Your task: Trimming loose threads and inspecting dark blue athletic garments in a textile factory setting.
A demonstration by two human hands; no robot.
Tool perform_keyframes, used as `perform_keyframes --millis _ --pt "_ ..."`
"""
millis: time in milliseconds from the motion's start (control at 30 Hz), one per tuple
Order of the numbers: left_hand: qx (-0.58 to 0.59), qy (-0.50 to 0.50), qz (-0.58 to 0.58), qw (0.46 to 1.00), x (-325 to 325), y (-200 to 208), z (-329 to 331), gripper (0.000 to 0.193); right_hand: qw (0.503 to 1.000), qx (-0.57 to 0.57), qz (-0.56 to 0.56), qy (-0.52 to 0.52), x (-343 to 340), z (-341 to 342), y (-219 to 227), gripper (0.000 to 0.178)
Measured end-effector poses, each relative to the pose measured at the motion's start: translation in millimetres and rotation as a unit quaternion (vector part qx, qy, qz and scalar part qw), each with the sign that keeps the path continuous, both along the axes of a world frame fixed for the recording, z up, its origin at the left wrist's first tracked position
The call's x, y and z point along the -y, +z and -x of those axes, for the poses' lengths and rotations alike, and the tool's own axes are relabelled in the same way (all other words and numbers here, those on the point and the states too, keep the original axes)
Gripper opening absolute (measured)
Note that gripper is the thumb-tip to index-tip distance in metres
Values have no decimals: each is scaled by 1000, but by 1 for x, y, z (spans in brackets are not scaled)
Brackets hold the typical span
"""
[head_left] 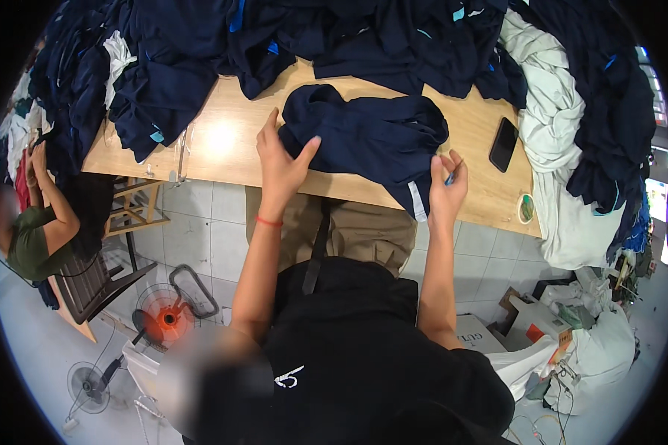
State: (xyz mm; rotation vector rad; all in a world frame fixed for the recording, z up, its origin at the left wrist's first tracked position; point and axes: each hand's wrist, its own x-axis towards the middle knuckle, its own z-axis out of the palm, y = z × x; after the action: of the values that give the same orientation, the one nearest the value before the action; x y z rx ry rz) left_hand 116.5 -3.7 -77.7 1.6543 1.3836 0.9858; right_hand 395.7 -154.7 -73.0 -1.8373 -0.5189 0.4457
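Note:
A navy garment (364,137) lies bunched on the wooden table in front of me, with a rounded opening at its right end. A white strip (416,200) shows on the corner that hangs over the near edge. My left hand (283,163) is at the garment's left side, thumb and fingers spread apart, the thumb over the cloth. By the garment's lower right corner is my right hand (447,189), its fingers curled round a small blue object (449,179) whose kind is mostly hidden.
Piles of navy garments (378,44) line the table's far side, with pale cloth (545,104) draped at the right. A black phone (504,144) and a small roll (525,208) lie on the table (223,159). Another person (44,230) works at far left, near fans (168,319).

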Motion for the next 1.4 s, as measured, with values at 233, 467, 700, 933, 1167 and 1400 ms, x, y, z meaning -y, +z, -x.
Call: perform_keyframes --millis 233,467,700,933,1167,1400 --pt "-202 -32 38 978 -48 12 -29 59 995 71 66 8 -53 -33 9 40" --pt "148 -16 52 987 -37 11 19 14 998 -11 -14 58 -23 -43 37 18" --pt "67 -152 278 946 -34 48 9 34 978 148 140 39 -64 -38 -5 43" --pt "-169 23 -127 977 -19 46 -17 55 998 -41 6 53 -37 -23 3 22" --pt "-216 -218 74 949 -23 40 -10 38 982 -115 -136 65 -10 -20 113 14" --pt "0 75 -366 928 -60 166 -9 20 895 423 -120 -75 -19 -46 183 16"
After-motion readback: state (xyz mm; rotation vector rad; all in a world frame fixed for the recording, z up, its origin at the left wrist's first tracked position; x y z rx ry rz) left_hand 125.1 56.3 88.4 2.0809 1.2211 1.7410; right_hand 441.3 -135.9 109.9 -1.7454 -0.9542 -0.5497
